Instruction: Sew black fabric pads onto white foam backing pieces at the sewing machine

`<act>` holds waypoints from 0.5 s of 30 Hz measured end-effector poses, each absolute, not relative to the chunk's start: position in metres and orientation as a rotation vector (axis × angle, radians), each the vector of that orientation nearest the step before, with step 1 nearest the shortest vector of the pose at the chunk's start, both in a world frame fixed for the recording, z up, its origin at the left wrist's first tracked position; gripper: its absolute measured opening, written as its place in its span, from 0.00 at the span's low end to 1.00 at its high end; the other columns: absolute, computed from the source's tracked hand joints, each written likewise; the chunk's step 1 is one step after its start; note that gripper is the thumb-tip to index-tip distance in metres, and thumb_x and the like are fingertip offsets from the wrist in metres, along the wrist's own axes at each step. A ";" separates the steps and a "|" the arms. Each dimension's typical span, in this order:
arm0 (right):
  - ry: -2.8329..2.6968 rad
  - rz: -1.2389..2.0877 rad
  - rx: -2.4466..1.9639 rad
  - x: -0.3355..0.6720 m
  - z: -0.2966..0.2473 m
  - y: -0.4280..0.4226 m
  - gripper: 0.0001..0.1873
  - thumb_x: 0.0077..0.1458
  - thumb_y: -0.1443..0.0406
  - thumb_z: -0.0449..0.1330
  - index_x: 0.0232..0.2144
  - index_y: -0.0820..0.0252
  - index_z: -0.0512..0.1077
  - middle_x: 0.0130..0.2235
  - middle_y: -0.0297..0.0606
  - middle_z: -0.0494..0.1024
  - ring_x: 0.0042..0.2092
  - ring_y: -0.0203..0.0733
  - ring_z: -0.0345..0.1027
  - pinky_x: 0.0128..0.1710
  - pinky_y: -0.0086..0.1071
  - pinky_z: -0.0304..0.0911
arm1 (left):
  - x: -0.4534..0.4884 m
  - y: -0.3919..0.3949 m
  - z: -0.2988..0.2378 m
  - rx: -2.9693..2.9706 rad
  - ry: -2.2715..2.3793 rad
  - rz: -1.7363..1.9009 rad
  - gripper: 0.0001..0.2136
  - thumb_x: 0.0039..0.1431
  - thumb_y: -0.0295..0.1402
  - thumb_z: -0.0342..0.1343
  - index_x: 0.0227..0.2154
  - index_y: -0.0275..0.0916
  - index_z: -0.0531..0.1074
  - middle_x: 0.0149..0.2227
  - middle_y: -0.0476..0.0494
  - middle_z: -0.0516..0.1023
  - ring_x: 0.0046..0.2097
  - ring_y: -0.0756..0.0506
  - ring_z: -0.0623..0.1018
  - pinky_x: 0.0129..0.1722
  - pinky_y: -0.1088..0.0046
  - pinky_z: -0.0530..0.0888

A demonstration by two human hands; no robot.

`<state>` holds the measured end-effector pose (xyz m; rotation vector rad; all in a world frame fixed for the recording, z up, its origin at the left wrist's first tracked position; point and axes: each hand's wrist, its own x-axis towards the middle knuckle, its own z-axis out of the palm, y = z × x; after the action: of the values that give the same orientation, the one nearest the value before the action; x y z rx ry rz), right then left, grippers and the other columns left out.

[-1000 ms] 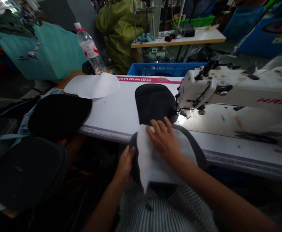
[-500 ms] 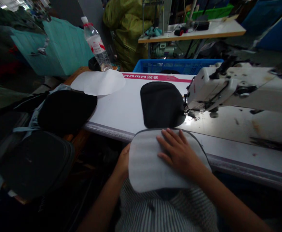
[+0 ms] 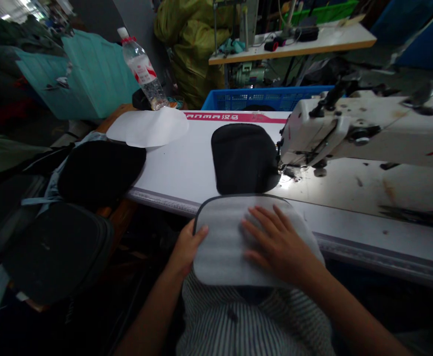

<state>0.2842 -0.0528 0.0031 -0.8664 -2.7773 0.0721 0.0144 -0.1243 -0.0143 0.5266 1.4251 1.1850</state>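
A white foam panel point(image 3: 219, 242) lies over a dark-edged fabric piece at the near edge of the sewing table point(image 3: 186, 168). My right hand point(image 3: 275, 244) rests flat on the foam, fingers spread. My left hand point(image 3: 186, 247) grips the panel's left edge, thumb on top. Just beyond it a black fabric panel point(image 3: 244, 158) lies on the table, beside the head of the white sewing machine point(image 3: 350, 131).
A white cut piece point(image 3: 147, 127) and a water bottle point(image 3: 142, 69) sit at the table's far left. Stacks of black panels point(image 3: 97, 170) lie on a side stand to the left. A blue crate point(image 3: 261, 98) stands behind the table.
The white foam, folded and partly upright a second ago, now lies flat over the dark piece. My left thumb has come up onto its left edge.
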 end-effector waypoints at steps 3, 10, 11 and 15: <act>-2.853 0.099 -0.688 0.300 0.002 -0.084 0.39 0.59 0.50 0.65 0.68 0.52 0.62 0.69 0.47 0.65 0.70 0.60 0.56 0.66 0.62 0.57 | 0.013 -0.124 -0.012 0.472 1.427 1.213 0.27 0.52 0.45 0.72 0.51 0.35 0.77 0.47 0.37 0.83 0.48 0.36 0.82 0.49 0.63 0.78; -2.789 -0.005 -0.821 0.300 0.005 -0.120 0.30 0.57 0.73 0.55 0.62 0.58 0.69 0.61 0.48 0.76 0.61 0.59 0.70 0.56 0.55 0.71 | 0.031 -0.127 -0.011 0.421 1.398 1.218 0.28 0.49 0.44 0.74 0.51 0.36 0.77 0.48 0.37 0.83 0.47 0.37 0.83 0.48 0.64 0.79; -2.772 -0.018 -0.838 0.291 0.009 -0.121 0.31 0.56 0.74 0.54 0.62 0.60 0.69 0.60 0.48 0.76 0.60 0.59 0.71 0.55 0.53 0.73 | 0.036 -0.128 -0.012 0.398 1.378 1.226 0.29 0.49 0.44 0.74 0.52 0.36 0.77 0.48 0.37 0.83 0.48 0.37 0.83 0.48 0.63 0.79; -2.640 0.007 -0.876 0.267 0.028 -0.118 0.28 0.57 0.77 0.49 0.57 0.65 0.73 0.53 0.48 0.82 0.51 0.53 0.79 0.45 0.44 0.78 | 0.053 -0.129 -0.015 0.163 1.356 1.280 0.29 0.50 0.53 0.71 0.47 0.35 0.80 0.45 0.34 0.85 0.50 0.33 0.83 0.50 0.57 0.80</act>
<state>0.2666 -0.1177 0.0277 -0.8755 -2.6403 0.0073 0.0528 -0.1293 -0.0145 0.1628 1.3560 1.2802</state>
